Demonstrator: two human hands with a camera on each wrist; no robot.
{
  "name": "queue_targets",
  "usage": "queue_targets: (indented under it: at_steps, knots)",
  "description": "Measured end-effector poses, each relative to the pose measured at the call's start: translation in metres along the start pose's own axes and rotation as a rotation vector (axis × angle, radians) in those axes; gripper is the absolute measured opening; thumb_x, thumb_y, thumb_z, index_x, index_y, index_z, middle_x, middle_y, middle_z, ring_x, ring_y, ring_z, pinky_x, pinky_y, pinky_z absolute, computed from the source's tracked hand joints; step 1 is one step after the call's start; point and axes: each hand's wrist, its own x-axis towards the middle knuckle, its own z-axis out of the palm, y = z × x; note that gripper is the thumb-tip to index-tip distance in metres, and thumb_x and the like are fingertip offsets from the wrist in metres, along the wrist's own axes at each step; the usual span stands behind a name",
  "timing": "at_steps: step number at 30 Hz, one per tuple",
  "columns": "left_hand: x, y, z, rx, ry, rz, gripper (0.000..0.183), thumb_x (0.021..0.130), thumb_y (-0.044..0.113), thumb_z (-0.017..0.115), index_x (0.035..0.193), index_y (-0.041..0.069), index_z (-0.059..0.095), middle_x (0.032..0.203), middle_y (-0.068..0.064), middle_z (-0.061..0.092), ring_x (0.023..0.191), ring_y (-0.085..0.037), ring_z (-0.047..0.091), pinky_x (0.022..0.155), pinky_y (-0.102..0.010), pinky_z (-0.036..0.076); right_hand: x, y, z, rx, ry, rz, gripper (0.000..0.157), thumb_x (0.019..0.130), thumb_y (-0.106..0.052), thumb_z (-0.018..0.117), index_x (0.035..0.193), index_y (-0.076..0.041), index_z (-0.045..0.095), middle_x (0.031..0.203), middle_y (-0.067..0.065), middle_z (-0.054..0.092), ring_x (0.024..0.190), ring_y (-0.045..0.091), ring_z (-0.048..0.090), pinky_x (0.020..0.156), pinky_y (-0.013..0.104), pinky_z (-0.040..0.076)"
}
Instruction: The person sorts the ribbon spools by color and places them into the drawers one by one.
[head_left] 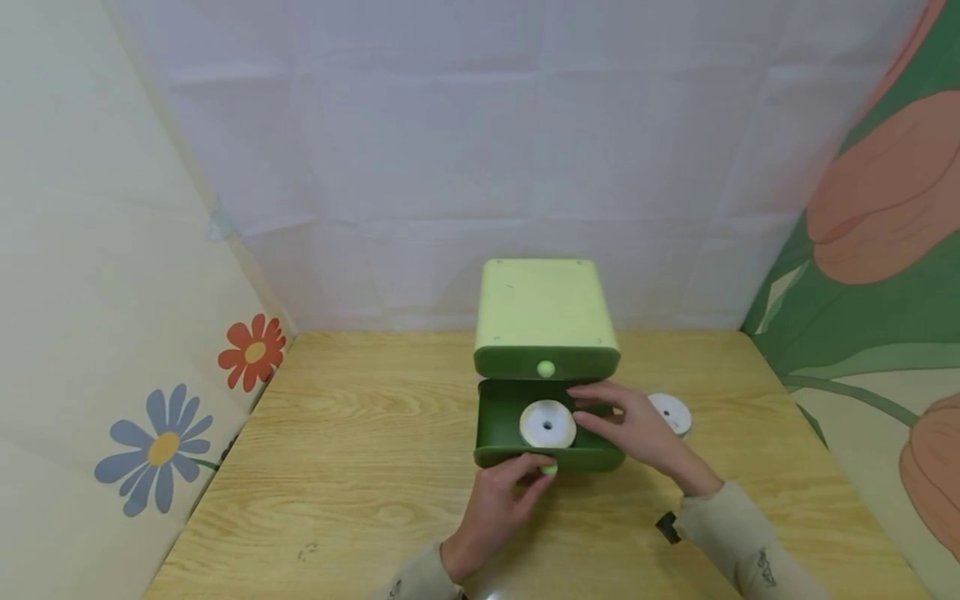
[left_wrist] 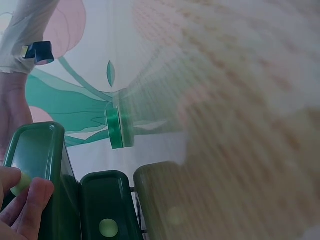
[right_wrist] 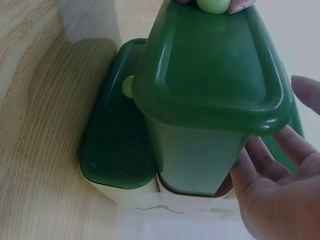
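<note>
"Head view?"
"I see the left hand [head_left: 497, 504] pinching the knob [head_left: 550, 470] of the drawer [head_left: 592, 459]; the right hand [head_left: 636, 421] spread beside the white spool [head_left: 547, 439], flat inside, hole up. Sleeve [head_left: 723, 525] writing's illegible."
"Left wrist?"
"Knob pinched."
"Right wrist?"
"Right hand loosely spread by the drawer."

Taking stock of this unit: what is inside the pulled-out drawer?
In the pulled-out drawer, one round white disc with a small dark centre hole shows. Whatever lies under the disc is covered, and the right hand hides part of the drawer's right side.
</note>
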Motion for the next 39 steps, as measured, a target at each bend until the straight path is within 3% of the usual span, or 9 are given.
queue_targets:
  at_steps: [18, 21, 26, 28, 30, 33, 36, 39]
  knots:
    - [-0.001, -0.003, 0.001, -0.012, -0.003, -0.005, 0.016, 0.093, 0.009, 0.077, 0.108, 0.014, 0.073, 0.1, 0.001, 0.078, 0.085, -0.003, 0.071, 0.074, -0.022, 0.062, 0.0, -0.001, -0.004, 0.018, 0.013, 0.028, 0.037, 0.101, -0.025, 0.069, 0.134, -0.007, 0.068, 0.138, 0.015, 0.064, 0.129, 0.039, 0.06, 0.097, 0.05, 0.06]
    - [-0.001, -0.003, 0.001, -0.016, -0.011, -0.014, 0.016, 0.093, 0.009, 0.077, 0.108, 0.015, 0.073, 0.1, 0.002, 0.078, 0.085, -0.002, 0.071, 0.075, -0.02, 0.062, 0.001, -0.005, -0.006, -0.013, 0.085, -0.042, 0.033, 0.101, -0.02, 0.07, 0.132, -0.008, 0.069, 0.133, 0.011, 0.068, 0.123, 0.032, 0.065, 0.092, 0.046, 0.062]
    - [-0.001, -0.004, 0.0, -0.017, -0.018, -0.01, 0.017, 0.093, 0.009, 0.077, 0.108, 0.015, 0.072, 0.1, 0.003, 0.077, 0.086, -0.002, 0.07, 0.076, -0.015, 0.059, 0.01, -0.02, -0.018, -0.069, 0.285, -0.285, 0.034, 0.095, -0.001, 0.072, 0.129, -0.007, 0.071, 0.123, 0.008, 0.074, 0.111, 0.012, 0.068, 0.083, 0.026, 0.062]
    - [-0.001, -0.004, 0.0, -0.016, -0.016, -0.003, 0.017, 0.093, 0.009, 0.077, 0.108, 0.014, 0.072, 0.099, 0.002, 0.077, 0.086, -0.002, 0.071, 0.077, -0.013, 0.059, 0.018, -0.025, -0.026, -0.068, 0.344, -0.338, 0.038, 0.093, 0.004, 0.072, 0.13, -0.004, 0.069, 0.125, 0.011, 0.073, 0.112, 0.013, 0.068, 0.086, 0.023, 0.061]
    - [0.0, -0.004, 0.0, -0.013, -0.012, 0.004, 0.017, 0.093, 0.008, 0.077, 0.108, 0.014, 0.072, 0.099, 0.002, 0.077, 0.086, -0.003, 0.071, 0.077, -0.012, 0.058, 0.026, -0.029, -0.034, -0.075, 0.385, -0.34, 0.042, 0.094, 0.003, 0.071, 0.135, -0.005, 0.066, 0.132, 0.012, 0.07, 0.118, 0.016, 0.065, 0.096, 0.026, 0.057]
    - [0.0, -0.004, 0.0, -0.008, -0.011, 0.008, 0.017, 0.093, 0.008, 0.077, 0.108, 0.014, 0.072, 0.099, 0.002, 0.078, 0.086, -0.003, 0.072, 0.077, -0.012, 0.058, 0.04, -0.029, -0.043, -0.115, 0.415, -0.258, 0.047, 0.099, -0.01, 0.069, 0.145, -0.012, 0.059, 0.146, 0.011, 0.061, 0.132, 0.028, 0.056, 0.113, 0.044, 0.047]
    - [-0.001, -0.003, 0.0, -0.006, -0.014, -0.005, 0.017, 0.093, 0.009, 0.077, 0.108, 0.014, 0.073, 0.099, 0.002, 0.078, 0.086, -0.002, 0.071, 0.078, -0.012, 0.058, 0.053, -0.024, -0.047, -0.158, 0.4, -0.181, 0.051, 0.103, -0.023, 0.065, 0.152, -0.017, 0.052, 0.156, 0.009, 0.052, 0.144, 0.033, 0.044, 0.12, 0.058, 0.033]
    - [-0.001, -0.004, 0.0, 0.001, -0.008, -0.001, 0.017, 0.093, 0.009, 0.078, 0.108, 0.015, 0.073, 0.099, 0.003, 0.078, 0.086, -0.002, 0.071, 0.078, -0.012, 0.058, 0.063, -0.014, -0.045, -0.179, 0.34, -0.156, 0.049, 0.106, -0.026, 0.059, 0.153, -0.014, 0.05, 0.16, 0.012, 0.046, 0.149, 0.037, 0.037, 0.123, 0.062, 0.026]
